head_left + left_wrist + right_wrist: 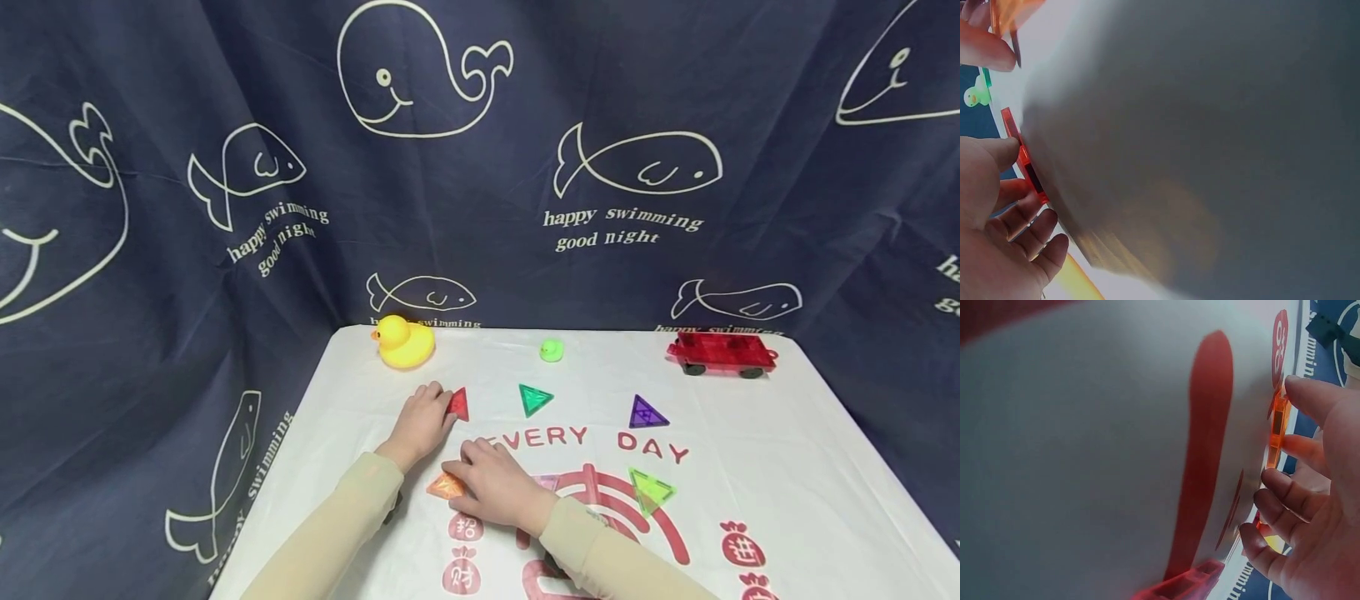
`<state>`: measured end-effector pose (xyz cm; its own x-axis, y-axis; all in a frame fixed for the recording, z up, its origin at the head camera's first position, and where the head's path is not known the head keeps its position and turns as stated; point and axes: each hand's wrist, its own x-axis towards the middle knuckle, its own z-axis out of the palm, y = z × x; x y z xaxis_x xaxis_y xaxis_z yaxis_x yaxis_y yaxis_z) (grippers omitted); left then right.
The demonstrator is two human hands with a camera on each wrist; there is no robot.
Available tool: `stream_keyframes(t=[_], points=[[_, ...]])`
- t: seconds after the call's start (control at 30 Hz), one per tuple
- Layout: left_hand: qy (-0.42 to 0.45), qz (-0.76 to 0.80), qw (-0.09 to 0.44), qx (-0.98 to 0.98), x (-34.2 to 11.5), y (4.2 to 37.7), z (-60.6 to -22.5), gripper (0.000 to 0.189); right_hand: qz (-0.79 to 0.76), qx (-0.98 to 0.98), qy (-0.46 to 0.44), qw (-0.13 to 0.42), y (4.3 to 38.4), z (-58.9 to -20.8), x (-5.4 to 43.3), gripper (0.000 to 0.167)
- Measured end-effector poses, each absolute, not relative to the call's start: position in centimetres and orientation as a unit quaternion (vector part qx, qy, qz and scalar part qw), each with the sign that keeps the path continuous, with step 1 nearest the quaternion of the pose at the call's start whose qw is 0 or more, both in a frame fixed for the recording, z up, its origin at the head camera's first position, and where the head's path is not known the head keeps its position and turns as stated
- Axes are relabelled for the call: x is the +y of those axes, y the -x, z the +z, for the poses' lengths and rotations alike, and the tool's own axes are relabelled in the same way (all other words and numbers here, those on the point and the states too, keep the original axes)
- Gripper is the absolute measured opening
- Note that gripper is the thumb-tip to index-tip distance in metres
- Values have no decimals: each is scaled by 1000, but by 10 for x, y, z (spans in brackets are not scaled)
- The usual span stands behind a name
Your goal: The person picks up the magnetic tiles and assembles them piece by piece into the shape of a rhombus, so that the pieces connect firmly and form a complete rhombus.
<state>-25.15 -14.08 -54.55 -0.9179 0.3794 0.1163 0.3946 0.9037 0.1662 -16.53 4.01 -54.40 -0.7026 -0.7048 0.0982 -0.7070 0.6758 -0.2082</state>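
Observation:
My left hand [422, 423] pinches a red triangular magnetic tile [459, 404] at the left of the white-covered table. In the left wrist view the tile lies between the thumb and index finger, its edge low at the table surface. My right hand [498, 487] is nearer the front and pinches an orange triangular tile [446, 486] by its right side. The right wrist view shows thumb and index finger at the orange tile's edge [1276, 428], other fingers loosely bent. A pink tile [547, 482] sits just right of the right hand, partly hidden by it.
Green [535, 400], purple [647, 412] and yellow-green [651, 492] triangular tiles lie further right. Along the back edge stand a yellow duck [405, 342], a small green duck [551, 350] and a red wheeled car base [723, 354]. A dark printed curtain [480, 217] hangs behind.

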Motion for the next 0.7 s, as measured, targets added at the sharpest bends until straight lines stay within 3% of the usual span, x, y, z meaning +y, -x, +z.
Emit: stream_keyframes(t=[0.7], points=[[162, -144, 32, -976, -142, 254, -543, 32, 122, -912, -390, 19, 166, -542, 38, 45]])
